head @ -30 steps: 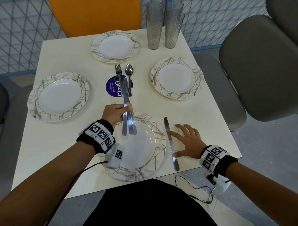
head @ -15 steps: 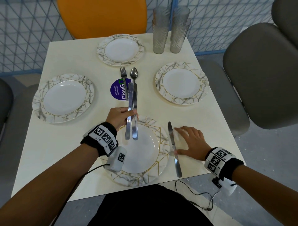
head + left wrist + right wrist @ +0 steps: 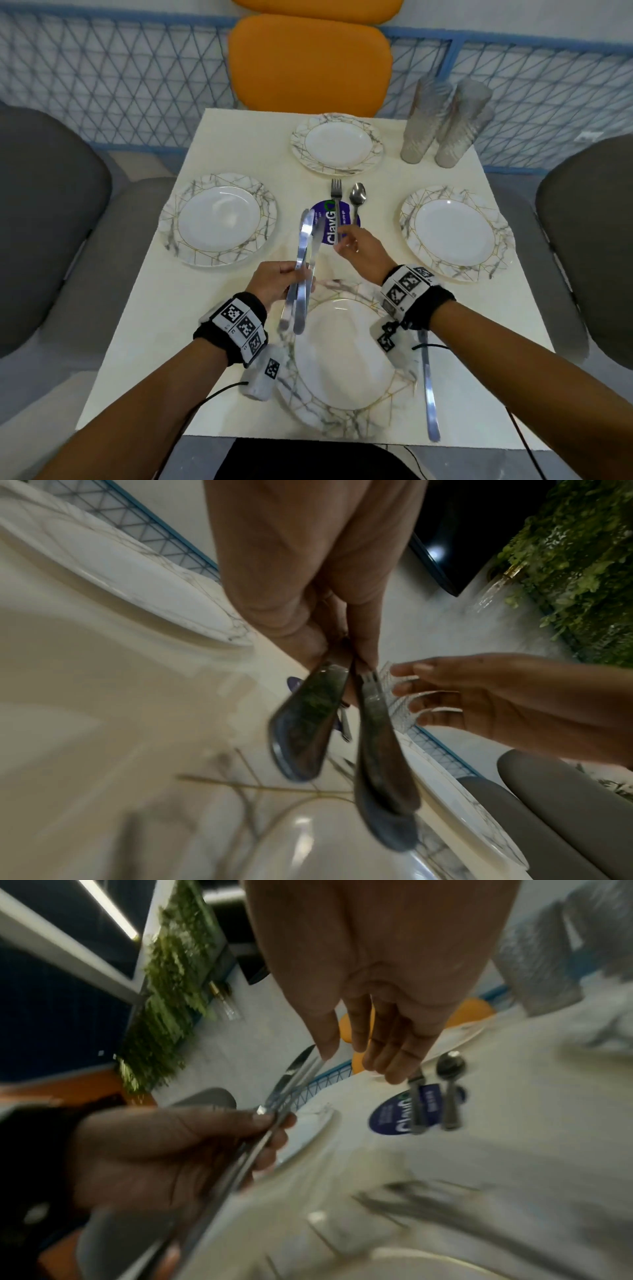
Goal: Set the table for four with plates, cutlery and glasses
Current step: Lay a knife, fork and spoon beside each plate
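Bare bench (image 3: 239, 342) lies open along the left edge toward the near-left corner, while four plates (image 3: 219, 224) line the edges and stacked glasses (image 3: 442, 126) block the far-right corner.

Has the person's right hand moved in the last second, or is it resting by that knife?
Yes. The right hand has left the knife lying right of the near plate and reached forward, toward the fork at the table's middle.
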A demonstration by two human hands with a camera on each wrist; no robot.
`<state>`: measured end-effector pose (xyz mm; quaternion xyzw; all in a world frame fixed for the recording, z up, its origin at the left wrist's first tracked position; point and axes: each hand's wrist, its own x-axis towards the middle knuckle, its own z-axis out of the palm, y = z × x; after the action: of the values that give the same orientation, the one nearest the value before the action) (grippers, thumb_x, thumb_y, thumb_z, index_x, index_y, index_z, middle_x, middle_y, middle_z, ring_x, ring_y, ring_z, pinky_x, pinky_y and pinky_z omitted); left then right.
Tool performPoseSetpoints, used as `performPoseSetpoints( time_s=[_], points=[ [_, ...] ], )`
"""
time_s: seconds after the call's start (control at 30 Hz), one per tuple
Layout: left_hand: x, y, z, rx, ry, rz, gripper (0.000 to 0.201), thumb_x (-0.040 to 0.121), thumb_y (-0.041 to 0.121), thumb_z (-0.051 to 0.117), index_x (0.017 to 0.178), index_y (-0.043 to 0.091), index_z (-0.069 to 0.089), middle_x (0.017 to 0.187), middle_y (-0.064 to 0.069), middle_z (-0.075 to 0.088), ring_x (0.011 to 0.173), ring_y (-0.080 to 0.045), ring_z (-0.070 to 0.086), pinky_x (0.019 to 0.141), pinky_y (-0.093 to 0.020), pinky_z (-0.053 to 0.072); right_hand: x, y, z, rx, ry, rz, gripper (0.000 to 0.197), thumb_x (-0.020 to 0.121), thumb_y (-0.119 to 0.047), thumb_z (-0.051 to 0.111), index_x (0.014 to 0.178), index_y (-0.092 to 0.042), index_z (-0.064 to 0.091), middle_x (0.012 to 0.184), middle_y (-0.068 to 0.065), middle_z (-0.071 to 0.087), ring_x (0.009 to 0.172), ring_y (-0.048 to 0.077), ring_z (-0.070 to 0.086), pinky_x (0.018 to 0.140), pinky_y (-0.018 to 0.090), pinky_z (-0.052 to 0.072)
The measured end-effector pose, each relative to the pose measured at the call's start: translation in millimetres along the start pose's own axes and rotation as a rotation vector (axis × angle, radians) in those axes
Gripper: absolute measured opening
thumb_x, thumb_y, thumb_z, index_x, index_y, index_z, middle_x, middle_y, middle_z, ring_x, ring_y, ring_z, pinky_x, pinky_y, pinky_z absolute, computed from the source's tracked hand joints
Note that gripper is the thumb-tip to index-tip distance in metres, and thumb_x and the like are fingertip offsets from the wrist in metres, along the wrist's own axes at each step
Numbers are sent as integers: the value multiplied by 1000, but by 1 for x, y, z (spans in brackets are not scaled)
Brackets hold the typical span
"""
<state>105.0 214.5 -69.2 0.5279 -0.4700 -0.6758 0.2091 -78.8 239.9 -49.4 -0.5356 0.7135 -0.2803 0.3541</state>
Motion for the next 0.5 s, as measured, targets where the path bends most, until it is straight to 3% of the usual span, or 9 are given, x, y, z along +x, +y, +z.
performPoseSetpoints(
  time_s=[0.1,0.2,0.27,0.33,0.4,0.5],
  points=[
    [-8,-3,-25,-3,-12,-6,19,82,14,69,94,0,71,80,-11,72,70,-20,70,66,-25,57,26,-34,25,257,-46,145,27,92,-11,51,117,-1,51,81,4,53,67,17,51,64,26,47],
    [-14,-3,-56,-31,-18,-19,19,83,10,67,95,-4,69,78,-11,70,67,-21,68,60,-23,55,45,-62,47,408,-71,211,5,93,-9,51,89,-4,51,68,8,54,48,12,54,49,22,48],
    [-18,-4,-78,-40,-20,-23,19,84,8,66,96,-6,68,80,-13,68,64,-19,68,56,-20,53,51,-74,59,481,-90,259,13,93,-6,50,80,-3,51,62,12,53,37,8,56,43,20,51],
    [-22,-5,-102,1,21,-14,16,82,10,67,93,-2,71,82,-11,70,72,-21,69,62,-24,54,51,-83,71,549,-86,308,8,93,-4,50,85,-1,50,62,14,54,38,10,58,42,19,52],
    [-22,-7,-127,19,137,-1,14,81,8,67,93,3,73,83,-10,72,75,-22,69,69,-28,54,49,-88,82,599,-72,351,12,93,0,48,81,-4,48,65,15,55,50,18,59,43,20,53],
    [-22,-8,-167,-92,326,37,8,82,1,65,80,6,71,75,-9,70,62,-22,67,65,-27,53,46,-87,97,657,-61,408,21,92,7,42,76,-7,46,68,16,54,54,22,57,43,21,54]
  ],
)
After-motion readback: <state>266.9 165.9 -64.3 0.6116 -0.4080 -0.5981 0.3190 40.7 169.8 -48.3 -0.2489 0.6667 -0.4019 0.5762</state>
